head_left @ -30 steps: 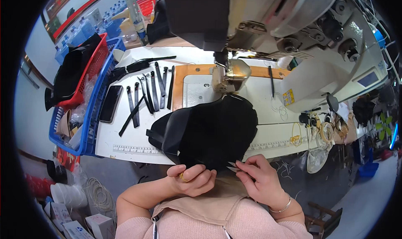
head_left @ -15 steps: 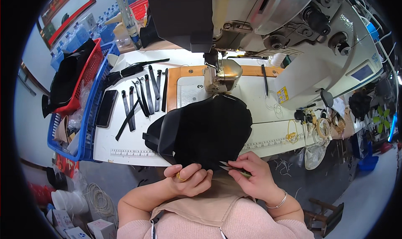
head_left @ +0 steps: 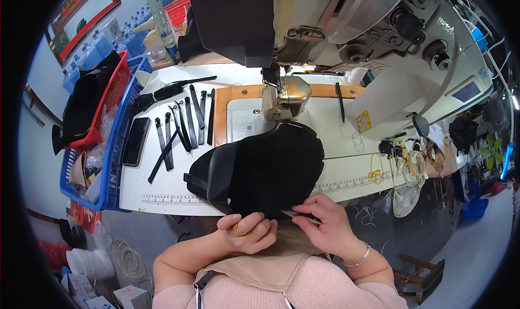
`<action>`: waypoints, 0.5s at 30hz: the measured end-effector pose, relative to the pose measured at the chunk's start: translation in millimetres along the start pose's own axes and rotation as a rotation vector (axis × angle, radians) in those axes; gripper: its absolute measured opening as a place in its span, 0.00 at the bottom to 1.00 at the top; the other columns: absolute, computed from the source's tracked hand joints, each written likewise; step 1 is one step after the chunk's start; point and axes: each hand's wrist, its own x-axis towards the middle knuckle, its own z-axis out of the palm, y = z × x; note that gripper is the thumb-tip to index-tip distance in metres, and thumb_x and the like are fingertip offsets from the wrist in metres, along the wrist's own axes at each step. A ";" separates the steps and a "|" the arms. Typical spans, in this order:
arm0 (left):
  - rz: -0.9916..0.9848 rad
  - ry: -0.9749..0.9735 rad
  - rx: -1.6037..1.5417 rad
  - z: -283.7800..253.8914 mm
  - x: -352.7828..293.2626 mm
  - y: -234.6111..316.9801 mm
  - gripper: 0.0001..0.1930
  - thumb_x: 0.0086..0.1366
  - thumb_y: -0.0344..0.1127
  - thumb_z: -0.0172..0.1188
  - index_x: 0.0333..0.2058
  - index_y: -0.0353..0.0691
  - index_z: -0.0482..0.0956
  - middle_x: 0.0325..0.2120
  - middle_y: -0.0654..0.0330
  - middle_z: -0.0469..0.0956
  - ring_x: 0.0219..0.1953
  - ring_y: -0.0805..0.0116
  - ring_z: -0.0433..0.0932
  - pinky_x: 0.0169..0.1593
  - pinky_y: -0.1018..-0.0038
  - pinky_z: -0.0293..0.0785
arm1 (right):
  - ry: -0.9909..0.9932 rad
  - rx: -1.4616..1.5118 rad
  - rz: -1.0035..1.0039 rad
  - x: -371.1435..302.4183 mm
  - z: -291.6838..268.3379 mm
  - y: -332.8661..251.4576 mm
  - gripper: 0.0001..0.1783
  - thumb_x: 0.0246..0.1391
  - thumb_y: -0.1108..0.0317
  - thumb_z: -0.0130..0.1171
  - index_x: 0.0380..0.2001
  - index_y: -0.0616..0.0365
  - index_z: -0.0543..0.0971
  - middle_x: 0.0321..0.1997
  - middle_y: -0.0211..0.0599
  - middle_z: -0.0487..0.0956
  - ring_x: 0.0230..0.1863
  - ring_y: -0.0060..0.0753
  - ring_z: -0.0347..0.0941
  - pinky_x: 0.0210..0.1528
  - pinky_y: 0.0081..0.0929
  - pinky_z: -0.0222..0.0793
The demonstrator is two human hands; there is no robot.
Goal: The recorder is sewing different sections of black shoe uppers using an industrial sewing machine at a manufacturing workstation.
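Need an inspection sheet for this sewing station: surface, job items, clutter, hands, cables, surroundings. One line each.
Surface: white table, printed ruler scale along its near edge; sewing machine above.
Job items: black piece in front of the machine; small pointed tool at its near edge.
Clutter: black strips and phone on the left; black pen-like stick on the right.
Hands: left hand closed on the black piece's near edge; right hand pinching the tool.
Cables: white cables at far right; routing unclear.
Surroundings: blue basket, red basket, boxes, stool.
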 end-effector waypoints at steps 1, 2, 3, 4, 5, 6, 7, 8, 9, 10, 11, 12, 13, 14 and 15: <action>-0.001 0.005 -0.001 0.2 -0.6 0.4 0.03 0.47 0.36 0.57 0.23 0.57 0.74 0.24 0.74 0.72 0.36 0.80 0.71 0.54 0.65 0.49 | -0.001 0.000 0.000 -1.1 -2.0 -1.0 0.13 0.42 0.73 0.68 0.35 0.57 0.81 0.32 0.36 0.76 0.31 0.33 0.75 0.31 0.23 0.70; -0.002 0.009 -0.001 0.0 -1.2 0.8 0.03 0.47 0.36 0.57 0.23 0.57 0.74 0.24 0.74 0.72 0.36 0.79 0.71 0.54 0.65 0.49 | -0.013 0.005 0.007 -2.5 -4.2 -2.0 0.13 0.42 0.73 0.68 0.35 0.57 0.81 0.32 0.36 0.76 0.31 0.33 0.75 0.31 0.23 0.70; -0.003 0.011 0.000 -0.1 -1.1 1.2 0.03 0.47 0.36 0.57 0.23 0.57 0.74 0.24 0.74 0.72 0.36 0.79 0.71 0.54 0.65 0.49 | -0.024 0.009 0.014 -2.9 -5.6 -2.4 0.13 0.42 0.72 0.68 0.35 0.57 0.81 0.33 0.36 0.75 0.31 0.34 0.75 0.31 0.23 0.70; -0.004 0.009 0.001 -0.3 -1.1 1.7 0.03 0.47 0.36 0.57 0.23 0.57 0.73 0.24 0.74 0.72 0.36 0.79 0.71 0.54 0.65 0.49 | -0.024 0.008 0.013 -2.4 -4.9 -3.0 0.13 0.42 0.72 0.68 0.35 0.57 0.81 0.33 0.36 0.75 0.31 0.34 0.75 0.31 0.23 0.70; -0.006 0.007 0.001 -0.5 -1.1 2.2 0.03 0.47 0.36 0.57 0.23 0.57 0.73 0.24 0.74 0.72 0.36 0.79 0.71 0.55 0.65 0.49 | -0.028 -0.009 0.012 -1.3 -3.0 -4.1 0.13 0.42 0.72 0.68 0.35 0.57 0.81 0.33 0.36 0.75 0.32 0.34 0.75 0.31 0.23 0.69; -0.005 0.009 -0.001 0.3 -1.1 2.3 0.03 0.47 0.36 0.57 0.23 0.57 0.73 0.24 0.74 0.72 0.36 0.79 0.71 0.55 0.65 0.49 | -0.027 -0.027 0.014 -0.3 -1.8 -5.6 0.14 0.42 0.72 0.68 0.36 0.57 0.81 0.33 0.35 0.75 0.32 0.34 0.75 0.32 0.23 0.69; -0.007 0.013 -0.002 1.8 -1.3 2.5 0.03 0.48 0.36 0.57 0.23 0.57 0.73 0.24 0.74 0.72 0.36 0.79 0.71 0.54 0.65 0.49 | -0.025 -0.029 0.015 1.2 -1.3 -7.5 0.14 0.42 0.72 0.68 0.36 0.57 0.81 0.33 0.35 0.75 0.32 0.34 0.75 0.32 0.23 0.69; -0.008 0.016 -0.004 3.1 -1.0 2.4 0.03 0.48 0.36 0.57 0.23 0.57 0.73 0.24 0.74 0.72 0.36 0.79 0.71 0.54 0.65 0.49 | -0.023 -0.048 0.014 3.2 -1.5 -9.7 0.14 0.42 0.71 0.68 0.36 0.57 0.81 0.34 0.35 0.75 0.32 0.34 0.75 0.31 0.23 0.69; -0.008 0.016 -0.003 3.3 -0.8 1.8 0.03 0.48 0.36 0.57 0.23 0.57 0.73 0.24 0.74 0.72 0.36 0.79 0.71 0.54 0.65 0.49 | -0.025 -0.065 0.011 5.0 -1.3 -10.7 0.14 0.42 0.71 0.68 0.36 0.57 0.81 0.34 0.35 0.75 0.32 0.34 0.74 0.31 0.23 0.69; -0.016 0.013 -0.002 4.0 -0.2 0.8 0.04 0.48 0.36 0.57 0.23 0.57 0.73 0.24 0.74 0.72 0.36 0.79 0.71 0.54 0.65 0.49 | -0.025 -0.065 0.009 5.9 -2.7 -10.1 0.14 0.42 0.71 0.68 0.36 0.57 0.81 0.34 0.35 0.75 0.32 0.34 0.74 0.31 0.23 0.69; -0.024 0.010 0.000 5.1 0.7 -0.4 0.04 0.48 0.36 0.57 0.23 0.57 0.73 0.24 0.74 0.72 0.36 0.79 0.71 0.53 0.65 0.49 | -0.031 -0.061 0.008 6.8 -5.5 -8.5 0.14 0.43 0.71 0.68 0.36 0.57 0.81 0.34 0.36 0.75 0.32 0.34 0.74 0.31 0.23 0.69; -0.026 0.009 0.004 5.5 0.8 -0.5 0.04 0.48 0.36 0.57 0.23 0.57 0.73 0.24 0.74 0.72 0.36 0.79 0.71 0.53 0.65 0.49 | -0.040 -0.056 0.003 7.7 -7.3 -6.9 0.13 0.43 0.71 0.68 0.36 0.57 0.81 0.34 0.36 0.75 0.31 0.34 0.74 0.31 0.24 0.69; -0.027 0.013 -0.006 6.3 1.5 -0.6 0.04 0.48 0.36 0.57 0.23 0.56 0.73 0.24 0.74 0.72 0.36 0.79 0.71 0.53 0.66 0.50 | -0.042 -0.055 -0.002 8.6 -8.1 -4.7 0.13 0.43 0.71 0.68 0.36 0.57 0.81 0.34 0.36 0.75 0.31 0.34 0.74 0.31 0.24 0.69; -0.028 0.018 -0.015 7.2 2.5 -1.8 0.04 0.48 0.35 0.57 0.23 0.56 0.73 0.24 0.74 0.72 0.36 0.79 0.71 0.52 0.66 0.50 | -0.030 -0.055 -0.005 9.7 -8.4 -2.0 0.13 0.43 0.71 0.67 0.36 0.57 0.81 0.33 0.36 0.75 0.31 0.34 0.74 0.31 0.24 0.69; -0.029 0.017 -0.014 5.8 2.0 -1.2 0.04 0.48 0.35 0.57 0.23 0.56 0.73 0.24 0.74 0.72 0.36 0.79 0.71 0.52 0.66 0.50 | -0.019 -0.054 -0.001 7.1 -7.5 -1.5 0.13 0.43 0.71 0.67 0.36 0.57 0.81 0.33 0.36 0.75 0.31 0.34 0.74 0.31 0.24 0.69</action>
